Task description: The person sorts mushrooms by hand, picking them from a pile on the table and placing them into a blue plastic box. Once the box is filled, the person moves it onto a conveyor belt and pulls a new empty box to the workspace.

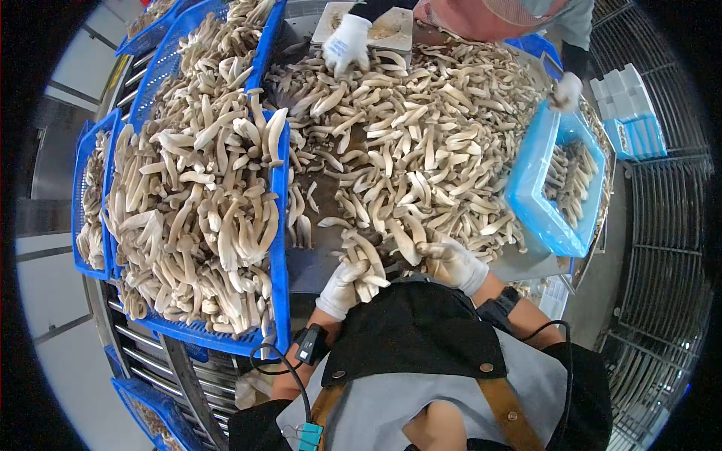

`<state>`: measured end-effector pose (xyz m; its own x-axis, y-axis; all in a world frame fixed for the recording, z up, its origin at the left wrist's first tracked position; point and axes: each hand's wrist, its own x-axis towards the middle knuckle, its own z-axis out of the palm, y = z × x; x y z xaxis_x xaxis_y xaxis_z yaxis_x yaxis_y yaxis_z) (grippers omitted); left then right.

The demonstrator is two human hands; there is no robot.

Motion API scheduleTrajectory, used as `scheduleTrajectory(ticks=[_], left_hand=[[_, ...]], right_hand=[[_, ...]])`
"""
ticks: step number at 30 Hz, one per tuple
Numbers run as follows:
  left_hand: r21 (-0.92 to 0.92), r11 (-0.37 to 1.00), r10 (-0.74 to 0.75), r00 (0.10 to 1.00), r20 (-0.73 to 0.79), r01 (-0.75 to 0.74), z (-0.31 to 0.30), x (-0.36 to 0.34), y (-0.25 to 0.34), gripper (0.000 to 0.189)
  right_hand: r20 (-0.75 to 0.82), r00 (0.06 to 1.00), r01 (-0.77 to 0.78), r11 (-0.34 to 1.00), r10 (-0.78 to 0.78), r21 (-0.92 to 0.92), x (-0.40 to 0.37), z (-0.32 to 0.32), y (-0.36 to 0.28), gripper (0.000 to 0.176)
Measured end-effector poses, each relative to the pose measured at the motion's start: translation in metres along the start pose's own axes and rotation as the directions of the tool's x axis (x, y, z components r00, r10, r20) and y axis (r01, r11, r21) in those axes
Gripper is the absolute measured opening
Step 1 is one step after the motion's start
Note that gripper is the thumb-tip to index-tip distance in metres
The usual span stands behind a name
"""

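Observation:
My left hand (342, 289), in a white glove with dirty fingertips, is closed around several king oyster mushrooms (368, 255) at the near edge of the table. To its right, my right hand (455, 267), gloved too, pinches a single thick mushroom (404, 243) by its side, its stem angled up and left. Ahead of both hands spreads a large heap of loose pale-stemmed mushrooms (429, 150) with grey-brown caps, lying on the metal table (312, 263).
At left, a blue crate (282, 301) is piled with mushrooms; more blue crates stand beyond it. A blue-lined box (526, 184) of mushrooms stands at right. Across the table, a co-worker's gloved hands (347, 43) reach the heap and the box, near a white scale (395, 26). Foam boxes (628, 94) stand far right.

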<state>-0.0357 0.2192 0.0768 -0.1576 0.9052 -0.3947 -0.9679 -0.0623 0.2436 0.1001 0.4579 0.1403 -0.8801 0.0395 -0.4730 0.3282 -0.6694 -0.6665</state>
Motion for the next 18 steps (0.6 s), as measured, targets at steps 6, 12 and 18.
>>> scheduleTrajectory(ticks=[6,12,18], left_hand=[[0.159,0.978,0.148,0.986,-0.072,-0.135,0.052,0.019,0.000,0.032],[0.404,0.907,0.223,0.950,-0.218,-0.119,0.070,0.024,0.000,0.028],[0.095,0.989,0.131,0.978,-0.164,-0.116,0.046,0.019,0.004,0.020]], right_hand=[[-0.065,0.996,-0.086,0.908,0.065,-0.411,0.011,0.026,-0.011,0.054],[0.079,0.981,0.133,0.324,-0.175,-0.937,0.018,0.038,-0.004,0.037],[-0.296,0.954,-0.160,0.909,0.042,-0.386,0.010,0.039,-0.027,0.051]])
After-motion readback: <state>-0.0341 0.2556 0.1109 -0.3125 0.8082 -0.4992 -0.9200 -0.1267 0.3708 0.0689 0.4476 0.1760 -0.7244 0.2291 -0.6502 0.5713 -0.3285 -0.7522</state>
